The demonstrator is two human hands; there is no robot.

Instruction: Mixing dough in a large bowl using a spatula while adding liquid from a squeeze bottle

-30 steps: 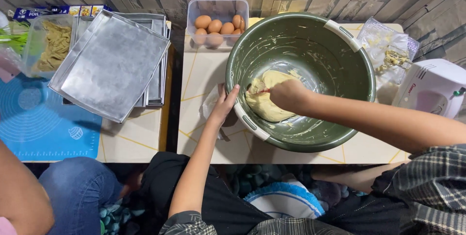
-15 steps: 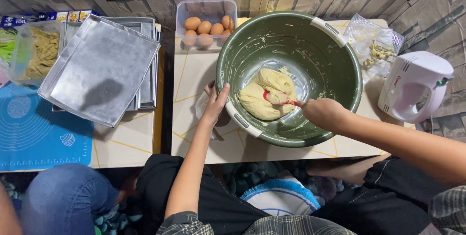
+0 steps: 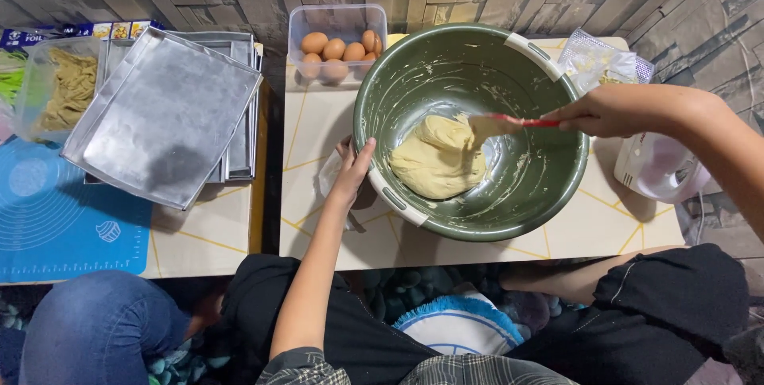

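A large green bowl [image 3: 549, 170] sits on a low white table and holds a lump of pale yellow dough [image 3: 434, 162]. My left hand [image 3: 352, 169] grips the bowl's left rim by its white handle. My right hand [image 3: 609, 110] is over the bowl's right rim, closed on the red handle of a spatula [image 3: 503, 123]. The spatula's blade, coated in dough, rests against the top of the lump.
A clear tub of brown eggs [image 3: 338, 44] stands behind the bowl. Stacked metal baking trays [image 3: 167, 110] lie to the left, beside a blue silicone mat [image 3: 56, 218] and a tub of noodles [image 3: 64, 87]. A white hand mixer [image 3: 656, 166] and plastic bag [image 3: 597, 59] lie at right. A denim knee [image 3: 95, 329] shows bottom left.
My right hand has left the dough, drawn back to the bowl's right rim and now holds the red spatula against the lump. The left hand stays on the rim.
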